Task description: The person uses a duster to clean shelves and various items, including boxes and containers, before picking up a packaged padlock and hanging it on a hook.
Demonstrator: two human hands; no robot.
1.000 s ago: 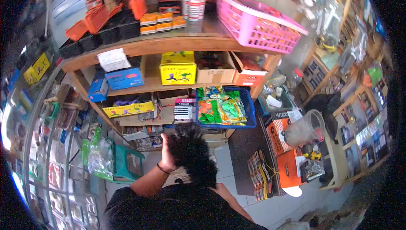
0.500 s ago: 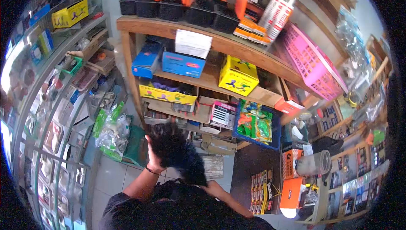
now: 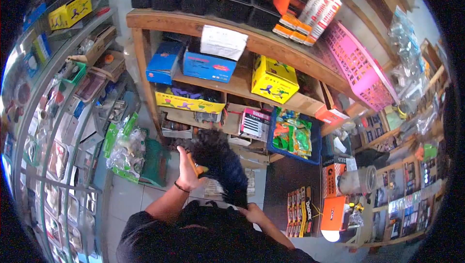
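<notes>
A black, fluffy duster (image 3: 225, 166) runs from just under the shelves down to my right hand (image 3: 253, 213), whose fingers are wrapped round its lower end. My left hand (image 3: 188, 171) is raised on the left side of the duster, with a dark band at the wrist. A small orange object (image 3: 197, 166) shows between its thumb and fingers, partly hidden by the duster. Just beyond the duster's blurred upper end are the lower shelf and a yellow box (image 3: 189, 102) with purple items in it.
Wooden shelving (image 3: 193, 22) holds black bins (image 3: 193, 1), blue boxes (image 3: 207, 66) and a blue tray (image 3: 317, 152) of green packets. A pink basket (image 3: 358, 67) hangs over the right side. Glass shelves line the left; a dark table (image 3: 278, 190) carries battery packs (image 3: 299, 210).
The duster's lower end and my right hand have shifted slightly right. My left hand has moved a little right and down, and the orange object now shows in it. The view has shifted slightly.
</notes>
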